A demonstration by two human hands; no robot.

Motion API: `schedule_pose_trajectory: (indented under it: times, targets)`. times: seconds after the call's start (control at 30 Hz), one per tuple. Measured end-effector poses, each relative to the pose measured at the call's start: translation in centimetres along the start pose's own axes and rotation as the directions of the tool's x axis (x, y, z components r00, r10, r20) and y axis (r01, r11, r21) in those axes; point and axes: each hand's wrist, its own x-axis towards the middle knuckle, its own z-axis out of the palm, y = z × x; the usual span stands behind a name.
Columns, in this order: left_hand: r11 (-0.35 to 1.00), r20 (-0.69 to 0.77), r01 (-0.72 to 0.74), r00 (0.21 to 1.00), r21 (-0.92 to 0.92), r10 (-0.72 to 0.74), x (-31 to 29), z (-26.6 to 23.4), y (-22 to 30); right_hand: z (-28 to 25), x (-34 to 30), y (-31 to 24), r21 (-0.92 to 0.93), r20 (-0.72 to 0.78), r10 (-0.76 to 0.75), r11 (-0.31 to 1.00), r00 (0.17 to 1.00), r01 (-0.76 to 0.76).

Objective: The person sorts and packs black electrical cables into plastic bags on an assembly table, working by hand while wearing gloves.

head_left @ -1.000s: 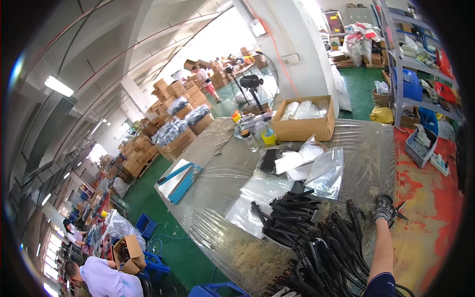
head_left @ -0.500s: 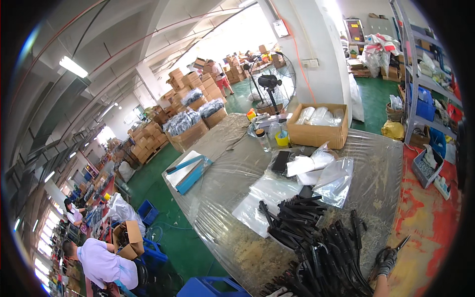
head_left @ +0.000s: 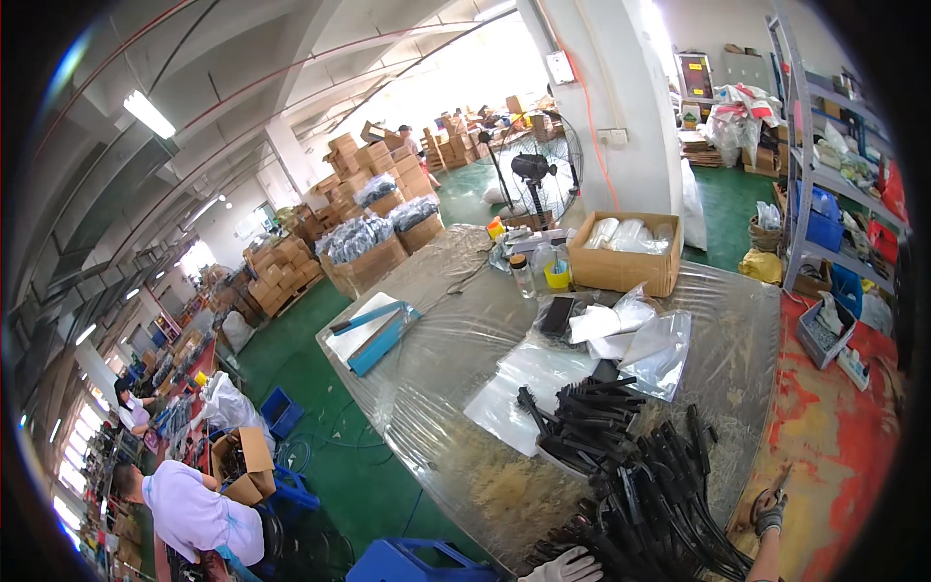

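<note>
My right hand (head_left: 771,516), in a grey glove with the fingertips toward the table edge, is closed on a pair of scissors (head_left: 767,499) whose blades point away from me. It is at the right side of the table, beside a heap of long, curved black plastic pieces (head_left: 669,475), some with brush-like ends. At the lower edge, my left hand (head_left: 566,566) wears a pale glove and has its fingers stretched out. It lies by the near end of the heap, and part of it is cut off by the picture's edge.
Clear plastic bags (head_left: 659,354) and a dark phone-like slab (head_left: 558,316) lie beyond the heap. Farther back stand a carton of rolled film (head_left: 626,270) and a jar (head_left: 522,276). A blue-edged paper cutter (head_left: 373,335) is at left. A blue stool (head_left: 412,563) stands beside the table.
My left hand has come farther into view, its fingers now showing. My right hand has shifted slightly right, and the scissors have turned to point more straight ahead. The view has tilted a little.
</note>
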Motion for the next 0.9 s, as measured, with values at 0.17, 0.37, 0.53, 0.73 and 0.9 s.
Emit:
schedule_pose_trajectory:
  times: [0.17, 0.37, 0.53, 0.73, 0.9]
  targets:
    - [0.997, 0.112, -0.08, 0.991, 0.011, 0.078, -1.3, 0.4, -0.9, -3.0, -8.0, 1.3, -0.541, 0.34, -0.328, -0.835, 0.881, -0.101]
    - [0.983, 0.217, -0.116, 0.965, -0.14, 0.145, 2.6, -2.4, -1.4, -21.1, -25.4, 17.2, -0.047, 0.409, 0.028, -0.998, 0.912, 0.052]
    - [0.995, 0.028, -0.095, 0.995, -0.024, 0.095, 5.8, -3.0, 1.2, -19.2, -34.8, 16.8, -0.136, 0.712, -0.168, -0.986, 0.682, -0.101]
    - [0.916, -0.068, -0.392, 0.92, -0.091, 0.387, 12.6, 2.1, 8.1, -13.0, -40.8, 15.3, -0.317, 0.8, -0.219, -0.945, 0.559, 0.082]
    - [0.851, 0.028, -0.457, 0.877, -0.258, 0.48, 23.7, 6.4, 17.5, -6.2, -43.1, 16.1, -0.431, 0.837, -0.263, -0.856, 0.48, 0.284]
